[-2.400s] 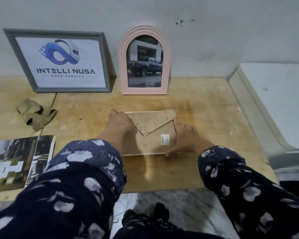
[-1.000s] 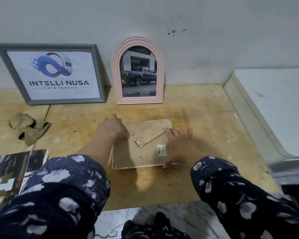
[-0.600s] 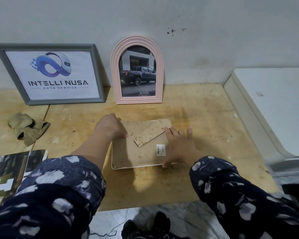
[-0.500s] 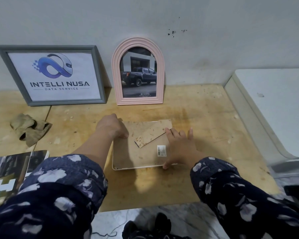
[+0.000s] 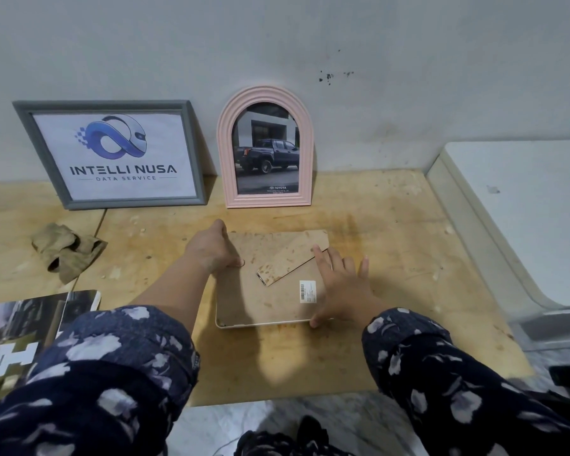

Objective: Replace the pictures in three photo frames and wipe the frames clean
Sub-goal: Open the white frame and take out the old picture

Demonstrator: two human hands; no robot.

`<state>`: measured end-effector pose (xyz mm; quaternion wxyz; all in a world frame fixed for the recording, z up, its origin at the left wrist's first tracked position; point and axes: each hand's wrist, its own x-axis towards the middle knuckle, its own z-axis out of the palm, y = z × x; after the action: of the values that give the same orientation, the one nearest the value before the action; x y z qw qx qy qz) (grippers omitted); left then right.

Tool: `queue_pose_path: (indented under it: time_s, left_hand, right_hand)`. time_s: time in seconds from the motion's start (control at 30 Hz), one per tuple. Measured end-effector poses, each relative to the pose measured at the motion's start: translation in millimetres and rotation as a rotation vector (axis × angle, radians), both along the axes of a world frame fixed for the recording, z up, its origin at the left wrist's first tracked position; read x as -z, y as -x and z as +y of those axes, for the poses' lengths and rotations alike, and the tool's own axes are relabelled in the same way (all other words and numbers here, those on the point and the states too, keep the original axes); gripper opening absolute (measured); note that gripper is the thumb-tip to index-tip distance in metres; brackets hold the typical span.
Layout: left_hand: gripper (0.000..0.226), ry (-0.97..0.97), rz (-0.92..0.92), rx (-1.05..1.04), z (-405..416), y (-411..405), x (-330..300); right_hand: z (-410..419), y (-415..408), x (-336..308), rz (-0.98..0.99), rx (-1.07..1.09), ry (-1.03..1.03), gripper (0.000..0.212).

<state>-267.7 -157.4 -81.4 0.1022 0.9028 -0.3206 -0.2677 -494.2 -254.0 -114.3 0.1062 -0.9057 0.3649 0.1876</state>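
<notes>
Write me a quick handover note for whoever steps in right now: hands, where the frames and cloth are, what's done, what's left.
Left hand: resting on the upper left corner of the face-down frame, fingers' hold unclear.
Right hand: fingers spread flat on the frame's right side, thumb at its lower right corner.
Face-down frame: flat on the wooden table, backing board up, stand flap folded down.
Grey frame and pink arched frame: upright against the wall, pictures in.
Cloth: crumpled at the table's left, untouched.
Magazine: at the near left edge.
Done: apparently two frames filled.
Left: finish the third; wiping cannot be confirmed.
</notes>
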Motion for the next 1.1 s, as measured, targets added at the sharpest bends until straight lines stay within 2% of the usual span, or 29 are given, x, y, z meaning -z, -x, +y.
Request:
queue_pose_path:
  time_s: [0.17,0.3,0.37,0.47,0.67,0.77,0.93,1.1]
  left_hand:
    - [0.073,0.060,0.051,-0.076,5.2,3.1,0.6]
    - [0.073,0.077,0.063,-0.111,9.9,5.0,0.2]
    - [0.071,0.089,0.069,-0.115,12.9,7.0,-0.7]
    - [0.065,0.091,0.021,-0.078,17.9,8.5,-6.2]
    - [0.060,0.177,0.117,-0.079,5.6,7.7,-43.4]
    - [0.063,0.292,0.171,-0.117,-15.9,17.0,-54.7]
    - [0.069,0.330,0.235,-0.089,-52.0,65.8,-33.8]
    - [0.071,0.303,0.221,0.027,-90.4,117.7,-6.6]
  right_hand:
    - [4.7,-5.6,-5.7,-0.132,0.178,-0.333,0.138]
    - [-8.4,-17.1,-8.6,-0.491,0.523,-0.494,0.092]
    - [-11.4,-22.1,-8.6,-0.652,0.658,-0.556,0.077]
    - [-14.6,-24.4,-5.1,-0.740,0.695,-0.576,0.063]
    - [-31.8,-29.8,-30.4,-0.894,0.726,-0.492,0.061]
    - [-48.1,-23.3,-54.0,-0.867,0.676,-0.346,0.069]
    - [-68.9,21.6,-70.1,-0.659,0.617,-0.149,0.072]
    - [-87.2,79.2,-51.7,-0.532,0.685,-0.114,0.077]
